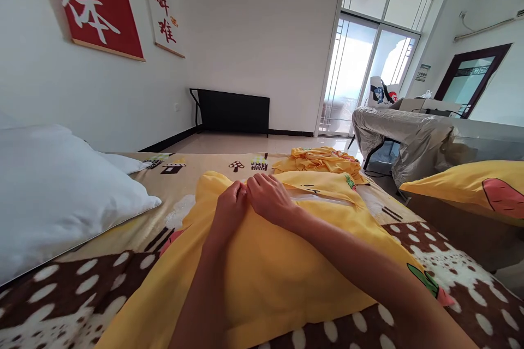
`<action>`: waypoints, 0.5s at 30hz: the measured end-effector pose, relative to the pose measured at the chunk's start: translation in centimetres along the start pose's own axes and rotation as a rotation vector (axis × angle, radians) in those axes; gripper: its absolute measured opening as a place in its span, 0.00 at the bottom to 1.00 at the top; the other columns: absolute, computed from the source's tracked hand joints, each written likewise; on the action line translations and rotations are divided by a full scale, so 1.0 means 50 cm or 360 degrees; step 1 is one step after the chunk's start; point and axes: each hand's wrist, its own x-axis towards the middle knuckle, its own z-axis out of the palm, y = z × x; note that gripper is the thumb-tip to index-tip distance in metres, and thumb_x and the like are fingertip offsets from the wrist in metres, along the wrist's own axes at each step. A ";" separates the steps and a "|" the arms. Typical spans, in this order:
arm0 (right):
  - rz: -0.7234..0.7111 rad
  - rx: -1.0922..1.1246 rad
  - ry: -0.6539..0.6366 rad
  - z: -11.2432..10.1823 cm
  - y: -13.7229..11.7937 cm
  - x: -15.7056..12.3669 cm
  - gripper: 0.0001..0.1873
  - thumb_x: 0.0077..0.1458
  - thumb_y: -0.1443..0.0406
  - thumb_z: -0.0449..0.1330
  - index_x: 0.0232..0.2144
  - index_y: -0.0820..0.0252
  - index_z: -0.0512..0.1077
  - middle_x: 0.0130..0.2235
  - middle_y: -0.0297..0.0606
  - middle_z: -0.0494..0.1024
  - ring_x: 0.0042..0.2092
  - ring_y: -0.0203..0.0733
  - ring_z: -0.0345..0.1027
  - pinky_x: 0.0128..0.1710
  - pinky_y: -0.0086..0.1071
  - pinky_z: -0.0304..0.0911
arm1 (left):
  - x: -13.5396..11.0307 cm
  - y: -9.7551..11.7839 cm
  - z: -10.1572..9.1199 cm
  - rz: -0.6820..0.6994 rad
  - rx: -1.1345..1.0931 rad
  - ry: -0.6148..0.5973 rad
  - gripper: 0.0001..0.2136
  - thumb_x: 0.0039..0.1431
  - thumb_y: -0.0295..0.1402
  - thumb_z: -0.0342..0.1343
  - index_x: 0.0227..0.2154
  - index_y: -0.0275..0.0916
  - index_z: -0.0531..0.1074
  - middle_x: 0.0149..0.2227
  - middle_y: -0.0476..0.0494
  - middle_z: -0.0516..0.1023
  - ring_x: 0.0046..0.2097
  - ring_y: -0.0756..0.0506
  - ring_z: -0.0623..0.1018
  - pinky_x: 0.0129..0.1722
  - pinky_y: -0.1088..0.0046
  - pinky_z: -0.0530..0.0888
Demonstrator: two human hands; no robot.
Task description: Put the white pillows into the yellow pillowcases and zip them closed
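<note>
A yellow pillowcase (262,267) lies flat on the bed in front of me, with fruit prints near its edges. Along its far side runs a slit-like opening (323,197) with something white showing inside. At the left end of this opening, my left hand (231,204) is closed with its fingers pinched on the pillowcase's edge. Right beside it, touching, my right hand (270,196) is curled over the same edge, fingers bent down on the cloth. Whatever small part lies between the fingertips is hidden.
White pillows (69,191) lie at the left. Crumpled yellow cloth (319,161) sits on the bed's far edge. A stuffed yellow pillow (475,188) is at the right, near a plastic-covered piece of furniture (413,131). A patterned blanket (458,262) covers the bed.
</note>
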 end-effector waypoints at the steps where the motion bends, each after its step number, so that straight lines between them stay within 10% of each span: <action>1: 0.0005 -0.0022 0.0003 0.002 -0.002 -0.001 0.10 0.63 0.70 0.45 0.38 0.62 0.66 0.38 0.42 0.72 0.41 0.43 0.65 0.41 0.35 0.59 | -0.002 0.001 0.002 0.0016 0.0007 0.0017 0.11 0.59 0.39 0.40 0.24 0.41 0.57 0.24 0.50 0.67 0.27 0.48 0.65 0.29 0.73 0.62; 15: 0.0037 -0.0069 -0.0085 -0.033 -0.011 -0.038 0.10 0.63 0.69 0.46 0.39 0.62 0.66 0.37 0.41 0.74 0.39 0.44 0.67 0.37 0.34 0.61 | -0.014 0.023 -0.003 0.0171 0.0114 0.0334 0.11 0.59 0.39 0.41 0.24 0.41 0.59 0.20 0.51 0.67 0.23 0.49 0.66 0.26 0.75 0.60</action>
